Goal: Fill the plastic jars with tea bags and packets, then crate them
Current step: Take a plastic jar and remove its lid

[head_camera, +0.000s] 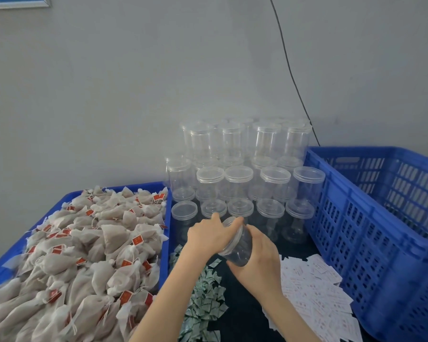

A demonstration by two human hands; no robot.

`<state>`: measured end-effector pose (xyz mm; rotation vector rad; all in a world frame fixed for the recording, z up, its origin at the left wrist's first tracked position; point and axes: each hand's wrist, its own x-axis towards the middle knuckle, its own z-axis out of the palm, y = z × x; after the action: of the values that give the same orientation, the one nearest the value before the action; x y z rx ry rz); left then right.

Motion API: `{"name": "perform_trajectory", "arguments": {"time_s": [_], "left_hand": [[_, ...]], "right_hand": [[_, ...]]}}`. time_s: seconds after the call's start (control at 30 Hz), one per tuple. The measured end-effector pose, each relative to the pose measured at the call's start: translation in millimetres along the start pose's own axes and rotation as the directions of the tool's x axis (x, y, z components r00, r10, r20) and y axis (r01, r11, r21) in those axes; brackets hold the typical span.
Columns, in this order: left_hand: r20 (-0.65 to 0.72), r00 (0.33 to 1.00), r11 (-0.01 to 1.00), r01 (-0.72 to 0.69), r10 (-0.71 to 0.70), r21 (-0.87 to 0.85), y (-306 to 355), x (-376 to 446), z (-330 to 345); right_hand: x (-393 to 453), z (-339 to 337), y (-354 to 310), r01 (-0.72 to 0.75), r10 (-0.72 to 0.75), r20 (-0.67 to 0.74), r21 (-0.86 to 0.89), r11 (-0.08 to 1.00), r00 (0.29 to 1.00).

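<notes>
A clear plastic jar (241, 245) is tilted in front of me above the dark table. My right hand (256, 261) grips its body from below and the right. My left hand (209, 234) wraps around its lid end. The jar looks empty. A blue tray (167, 218) on the left is heaped with mesh tea bags (84, 248) bearing red tags. Small green-and-white packets (205, 299) lie on the table under my left forearm. White packets (311, 287) spread to the right. A blue slotted crate (371, 218) stands at the right.
Several empty lidded jars (242, 174) are stacked in tiers against the grey wall behind my hands. A black cable (292, 77) hangs down the wall toward the crate.
</notes>
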<state>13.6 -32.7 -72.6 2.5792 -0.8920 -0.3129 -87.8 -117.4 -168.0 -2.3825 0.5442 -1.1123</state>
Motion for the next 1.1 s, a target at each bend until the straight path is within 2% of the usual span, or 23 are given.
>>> {"name": "perform_trajectory", "arguments": {"time_s": [0.03,0.07,0.1,0.13,0.17,0.23,0.3,0.37,0.43,0.5,0.57,0.6,0.67,0.73,0.8,0.83,0.9,0.97,1.0,1.03,1.1], "left_hand": [[0.107,0.989,0.988,-0.093,0.106,-0.121,-2.3,0.6,0.2],[0.231,0.946,0.954,-0.169,0.227,-0.248,-5.0,-0.1,-1.3],[0.326,0.885,0.923,-0.234,0.332,-0.305,-6.8,-1.0,-5.4],[0.377,0.840,0.913,-0.297,0.389,-0.281,-9.0,-0.7,-9.4],[0.373,0.835,0.913,-0.348,0.405,-0.213,-11.4,1.0,-11.6],[0.295,0.890,0.938,-0.331,0.347,-0.105,-10.6,3.9,-13.3],[0.208,0.958,0.980,-0.197,0.197,-0.022,-4.9,3.3,-10.6],[0.128,0.990,0.991,-0.071,0.056,0.115,-1.0,2.1,-4.9],[0.182,0.978,0.993,-0.110,0.098,0.053,-2.8,4.3,0.0],[0.321,0.911,0.965,-0.225,0.258,-0.137,-6.8,2.9,-4.4],[0.372,0.859,0.936,-0.330,0.352,-0.125,-10.4,4.7,-10.4],[0.345,0.872,0.936,-0.342,0.348,-0.079,-11.9,7.1,-11.0],[0.260,0.938,0.972,-0.232,0.230,-0.026,-10.0,10.1,-10.3],[0.133,0.990,0.995,-0.063,0.051,0.084,-5.6,10.4,-6.9],[0.080,0.996,0.994,0.020,-0.029,0.112,-6.5,12.2,-2.9],[0.130,0.991,0.998,-0.007,-0.001,0.059,-9.2,13.8,-1.8],[0.301,0.938,0.982,-0.136,0.171,-0.133,-15.5,13.2,-5.3],[0.393,0.860,0.945,-0.287,0.325,-0.154,-17.4,12.5,-10.0],[0.367,0.860,0.935,-0.339,0.354,-0.108,-17.1,13.0,-9.7],[0.312,0.887,0.939,-0.336,0.340,-0.067,-15.8,13.6,-8.2],[0.198,0.955,0.975,-0.217,0.223,-0.052,-10.1,11.8,-5.2]], "right_hand": [[-0.9,-0.6,2.4,-0.009,0.009,0.015,0.008,1.000,1.000],[-2.5,-1.5,4.9,-0.040,0.039,0.031,0.033,0.999,0.999],[-4.1,-2.3,7.4,-0.082,0.079,0.048,0.060,0.995,0.996],[-5.4,-3.0,9.7,-0.108,0.103,0.057,0.080,0.991,0.993],[-6.3,-3.4,10.8,-0.113,0.108,0.063,0.088,0.990,0.992],[-6.9,-3.6,10.9,-0.099,0.092,0.090,0.083,0.992,0.992],[-7.5,-0.9,10.7,-0.047,0.045,0.069,0.036,0.998,0.997],[-8.2,1.6,9.7,-0.022,0.022,0.041,0.001,1.000,0.999],[-6.8,3.8,11.9,-0.009,0.009,0.028,-0.019,1.000,1.000],[-6.1,4.5,14.3,-0.035,0.035,0.023,0.000,0.999,0.999],[-6.1,4.5,13.1,-0.072,0.069,0.065,0.045,0.996,0.995],[-6.3,4.6,11.7,-0.070,0.065,0.077,0.064,0.996,0.995],[-5.9,6.3,9.8,-0.026,0.022,0.074,0.062,0.998,0.997],[-4.8,9.2,6.5,0.044,-0.045,0.012,0.030,0.999,0.999],[-3.4,10.0,3.8,0.084,-0.084,-0.026,0.002,0.996,0.996],[-2.5,10.6,4.9,0.107,-0.108,-0.029,-0.016,0.994,0.994],[-3.3,11.8,10.4,0.090,-0.090,-0.016,-0.030,0.995,0.996],[-6.3,12.3,15.7,0.011,-0.011,0.003,-0.011,1.000,1.000],[-7.6,12.1,17.5,-0.019,0.019,0.010,-0.001,1.000,1.000],[-8.2,11.7,18.7,-0.036,0.035,0.018,0.003,0.999,0.999],[-8.4,11.9,20.4,-0.017,0.017,0.018,-0.017,1.000,1.000]]}}
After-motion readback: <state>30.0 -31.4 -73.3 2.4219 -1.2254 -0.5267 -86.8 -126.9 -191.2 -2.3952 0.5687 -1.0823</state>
